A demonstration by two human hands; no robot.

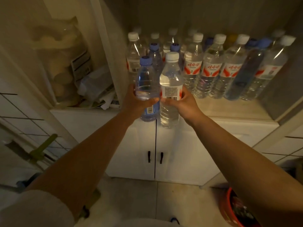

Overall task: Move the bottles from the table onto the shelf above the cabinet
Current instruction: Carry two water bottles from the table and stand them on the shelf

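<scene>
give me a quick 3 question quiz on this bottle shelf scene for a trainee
1. True or false: the cabinet doors are open.
2. The left hand holds a bottle with which cap colour? A white B blue C yellow
3. Fill in: the white-capped bottle is held by the ___ hand.

Key: 1 false. 2 B, the blue-capped bottle. 3 right.

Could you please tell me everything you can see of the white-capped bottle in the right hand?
The white-capped bottle is clear ribbed plastic, looks filled with clear liquid, and wears a red-and-white label with a barcode. It is upright, held in front of the shelf edge. The right hand grips its middle; the blue-capped bottle stands close beside it.
</scene>
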